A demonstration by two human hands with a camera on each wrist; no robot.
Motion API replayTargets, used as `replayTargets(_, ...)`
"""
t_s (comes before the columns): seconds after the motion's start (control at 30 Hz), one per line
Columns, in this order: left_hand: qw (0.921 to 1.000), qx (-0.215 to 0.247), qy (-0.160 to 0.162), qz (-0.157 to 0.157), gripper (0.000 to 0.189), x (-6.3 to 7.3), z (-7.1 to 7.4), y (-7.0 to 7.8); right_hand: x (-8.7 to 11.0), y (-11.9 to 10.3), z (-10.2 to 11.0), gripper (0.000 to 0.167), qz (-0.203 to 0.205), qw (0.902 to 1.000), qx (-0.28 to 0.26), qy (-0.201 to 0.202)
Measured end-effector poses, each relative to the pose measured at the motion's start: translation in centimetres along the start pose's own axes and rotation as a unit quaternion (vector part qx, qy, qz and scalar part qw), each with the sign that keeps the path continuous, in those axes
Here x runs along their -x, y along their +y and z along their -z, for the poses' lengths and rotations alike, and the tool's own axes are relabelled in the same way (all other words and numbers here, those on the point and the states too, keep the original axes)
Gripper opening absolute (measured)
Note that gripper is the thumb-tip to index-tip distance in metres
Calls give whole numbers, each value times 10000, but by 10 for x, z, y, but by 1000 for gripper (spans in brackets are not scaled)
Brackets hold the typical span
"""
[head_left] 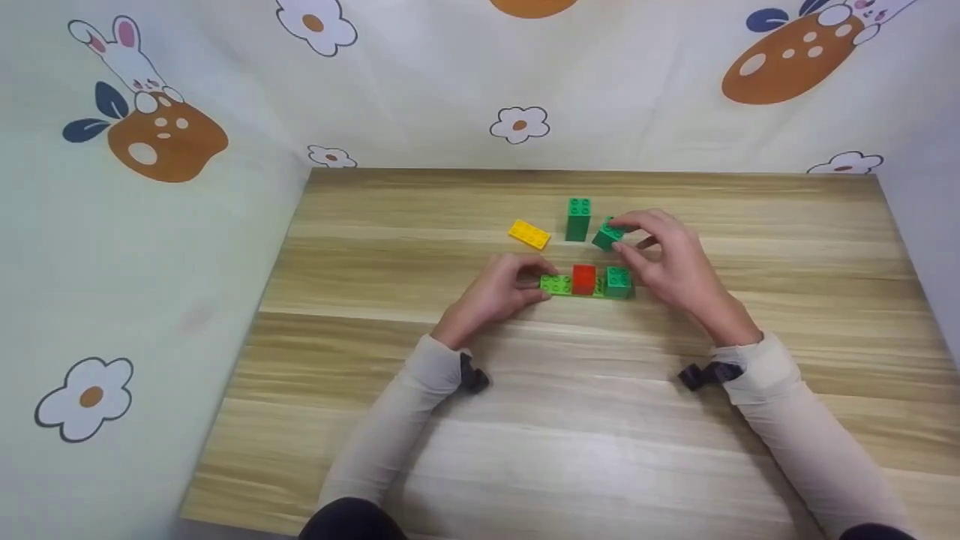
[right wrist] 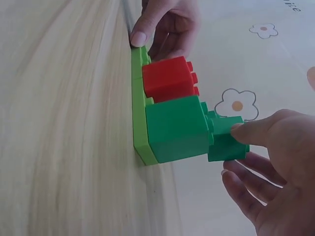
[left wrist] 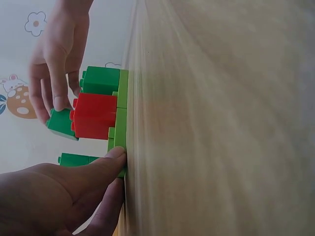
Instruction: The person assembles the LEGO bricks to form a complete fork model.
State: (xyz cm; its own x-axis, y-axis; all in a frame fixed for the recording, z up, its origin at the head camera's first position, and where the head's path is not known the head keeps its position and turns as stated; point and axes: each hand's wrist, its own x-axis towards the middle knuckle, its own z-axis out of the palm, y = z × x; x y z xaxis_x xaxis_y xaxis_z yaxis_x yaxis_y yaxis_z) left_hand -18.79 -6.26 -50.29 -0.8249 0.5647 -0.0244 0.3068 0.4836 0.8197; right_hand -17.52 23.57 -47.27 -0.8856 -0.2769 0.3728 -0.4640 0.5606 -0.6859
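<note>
My left hand (head_left: 496, 289) grips the left end of a long light green base (head_left: 556, 285), thumb in front and fingers behind. The base lies on the table, studs up, and seams show along its side in the wrist views. A red brick (head_left: 584, 280) stands on its middle, a dark green brick (head_left: 618, 285) on its right end. Between thumb and fingertips my right hand (head_left: 675, 259) pinches another green brick (head_left: 607, 239), tilted, behind the base's right end. In the right wrist view, that held brick (right wrist: 224, 140) shows partly behind the mounted green one.
Behind the base, a tall green block stack (head_left: 577, 221) stands upright on the wooden table (head_left: 495, 420). To its left lies a flat yellow brick (head_left: 529, 234) with studs up. A patterned cloth (head_left: 420, 97) hangs along the table's back and sides.
</note>
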Motion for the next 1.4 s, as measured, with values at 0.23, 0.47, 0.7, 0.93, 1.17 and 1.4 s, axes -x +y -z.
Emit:
replayTargets(0.23,10000,-41,-6,5,36,0,0,-1,1,-10,-4,33,264,9995,-171,-59)
replayTargets(0.47,10000,22,-16,85,35,0,0,0,3,-19,-9,36,368,9988,-275,-192)
replayTargets(0.7,9998,-67,-42,208,35,-1,0,2,3,-23,-15,38,482,9977,-350,-311)
replayTargets(0.93,9996,-204,2,209,36,0,1,3,4,-28,-24,37,485,9962,-466,-549)
replayTargets(1.17,9985,-509,10,175,37,-1,2,2,1,-33,-32,36,442,9947,-561,-739)
replayTargets(1.4,9995,-264,-33,143,41,-2,2,0,-3,-37,-39,38,474,9937,-482,-892)
